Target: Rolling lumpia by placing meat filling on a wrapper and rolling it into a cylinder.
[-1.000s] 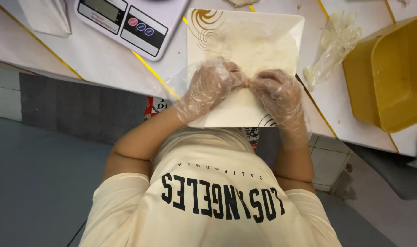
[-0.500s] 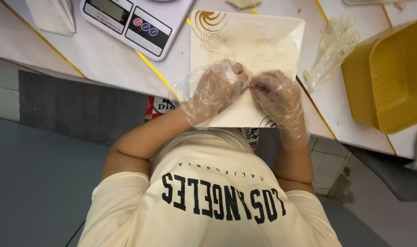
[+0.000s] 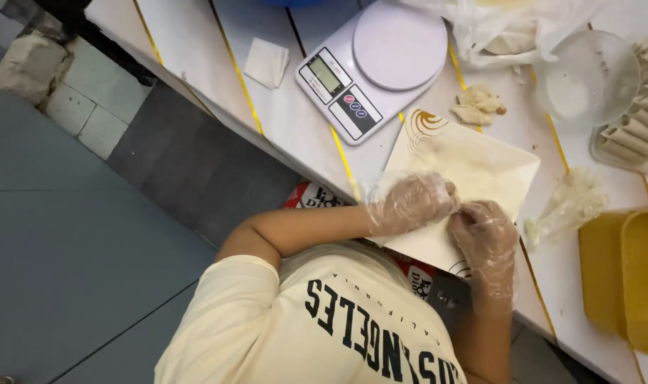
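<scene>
Both of my hands wear thin clear plastic gloves. My left hand [image 3: 413, 204] and my right hand [image 3: 484, 238] meet at the near side of a white square plate [image 3: 418, 122] with a gold swirl in its corner. A thin pale wrapper [image 3: 480, 158] lies spread on the plate. The fingers of both hands are curled onto its near edge, pinching it. What lies under the fingers is hidden. My cream shirt fills the bottom of the view.
A white kitchen scale [image 3: 370, 67] stands beyond the plate. There are dough scraps [image 3: 477, 107], a glass bowl [image 3: 587, 78], a tray of rolled wraps [image 3: 633, 121], a crumpled plastic bag [image 3: 569, 206] and a yellow tub [image 3: 622, 277] to the right. The grey floor lies to the left.
The view has swung, bringing the whole scale, the glass bowl and the tray of rolls into sight. Both hands stay on the wrapper's near edge.
</scene>
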